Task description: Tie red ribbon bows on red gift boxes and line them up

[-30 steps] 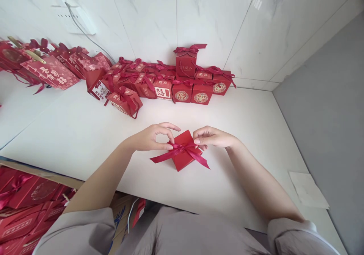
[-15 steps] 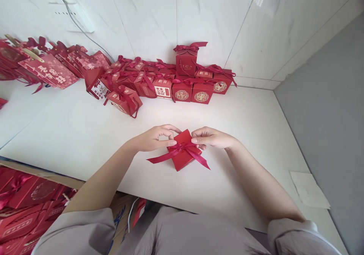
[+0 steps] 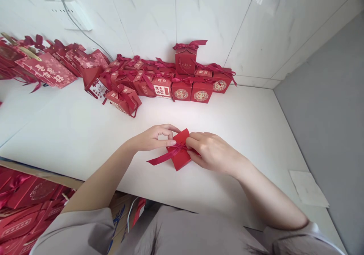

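A small red gift box (image 3: 178,162) lies on the white table in front of me, turned at an angle. Around its middle runs a dark-red satin ribbon (image 3: 161,158), knotted on top, with one tail stretching out to the left. My left hand (image 3: 153,138) pinches the ribbon at the left of the knot, its thumb on top and the other fingers behind the box. From the right, my right hand (image 3: 214,152) closes over the ribbon beside the knot. It covers the box's right corner and the right tail.
Several finished red boxes (image 3: 182,94) with bows line the wall, one standing on top of others. At the left are printed red gift bags (image 3: 48,71). A carton of red boxes (image 3: 31,190) sits below the table's front edge. A paper sheet (image 3: 308,188) lies at the right.
My right hand has left the right side of the bow and turned over, coming down over the ribbon's right tail near the knot. The left hand stays in place.
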Tool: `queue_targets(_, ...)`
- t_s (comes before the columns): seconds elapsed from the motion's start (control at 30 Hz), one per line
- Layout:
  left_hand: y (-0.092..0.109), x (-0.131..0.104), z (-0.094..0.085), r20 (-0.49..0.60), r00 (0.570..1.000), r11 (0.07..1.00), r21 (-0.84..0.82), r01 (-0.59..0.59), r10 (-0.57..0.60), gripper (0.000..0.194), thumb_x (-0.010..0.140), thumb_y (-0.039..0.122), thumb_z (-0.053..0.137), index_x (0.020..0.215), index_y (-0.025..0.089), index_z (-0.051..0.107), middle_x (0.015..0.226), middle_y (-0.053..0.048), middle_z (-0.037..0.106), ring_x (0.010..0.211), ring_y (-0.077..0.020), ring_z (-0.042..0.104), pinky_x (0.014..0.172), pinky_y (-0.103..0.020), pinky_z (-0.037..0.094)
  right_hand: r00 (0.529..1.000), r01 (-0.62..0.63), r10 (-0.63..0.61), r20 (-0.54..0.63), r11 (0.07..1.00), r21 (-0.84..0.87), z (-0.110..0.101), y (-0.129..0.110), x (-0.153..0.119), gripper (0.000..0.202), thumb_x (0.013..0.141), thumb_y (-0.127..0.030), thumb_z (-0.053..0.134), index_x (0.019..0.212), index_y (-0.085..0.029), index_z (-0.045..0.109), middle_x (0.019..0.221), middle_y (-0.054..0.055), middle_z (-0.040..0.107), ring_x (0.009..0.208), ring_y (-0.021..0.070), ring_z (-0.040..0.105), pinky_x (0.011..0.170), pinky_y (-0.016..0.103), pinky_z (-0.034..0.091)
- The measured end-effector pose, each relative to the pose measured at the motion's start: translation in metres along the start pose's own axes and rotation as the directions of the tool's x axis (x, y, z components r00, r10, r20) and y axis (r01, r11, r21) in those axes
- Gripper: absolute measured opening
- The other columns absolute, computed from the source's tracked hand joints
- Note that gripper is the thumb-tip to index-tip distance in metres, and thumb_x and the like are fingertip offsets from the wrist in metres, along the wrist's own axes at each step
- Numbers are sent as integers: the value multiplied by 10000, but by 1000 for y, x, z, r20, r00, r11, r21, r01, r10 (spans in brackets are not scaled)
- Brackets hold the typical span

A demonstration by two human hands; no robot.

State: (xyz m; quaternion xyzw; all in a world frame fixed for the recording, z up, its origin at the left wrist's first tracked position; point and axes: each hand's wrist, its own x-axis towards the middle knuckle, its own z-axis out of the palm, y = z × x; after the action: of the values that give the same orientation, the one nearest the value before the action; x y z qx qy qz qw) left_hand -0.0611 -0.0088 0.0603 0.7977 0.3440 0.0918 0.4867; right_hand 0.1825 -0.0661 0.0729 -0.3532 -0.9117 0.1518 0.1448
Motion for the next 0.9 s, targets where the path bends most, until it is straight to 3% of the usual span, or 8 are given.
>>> queue_targets(0.3, -1, 3, 1, 27, 999, 998, -51, 33, -32, 355, 921, 449, 510, 730, 169, 617, 1318, -58, 553, 1109, -209, 573, 945, -334, 460, 995, -24, 24, 95, 1000, -1, -7, 9, -3, 185, 946, -122, 415, 781, -204, 430, 713, -6, 495, 537, 122, 325, 521, 265, 265)
queue_targets(0.63, -2, 4, 0, 80, 997, 997, -74, 20, -14, 363, 917, 472, 514, 754, 176, 647, 1337, -62, 540, 1152, -230, 561, 964, -338, 451, 987, 100, -109, 117, 992, 76, -9, 16, -6, 216, 923, -37, 416, 782, -196, 457, 757, -7, 531, 574, 114, 360, 541, 254, 271)
queue_targets(0.9, -9, 7, 3, 68, 997, 995, -92, -39, 45, 311, 881, 432, 588, 718, 168, 609, 1330, -79, 545, 1217, -245, 526, 1063, -394, 382, 990, 76, -85, 112, 994, 78, -8, 16, -7, 203, 911, -45, 431, 780, -191, 484, 767, -4, 549, 571, 111, 379, 536, 252, 268)
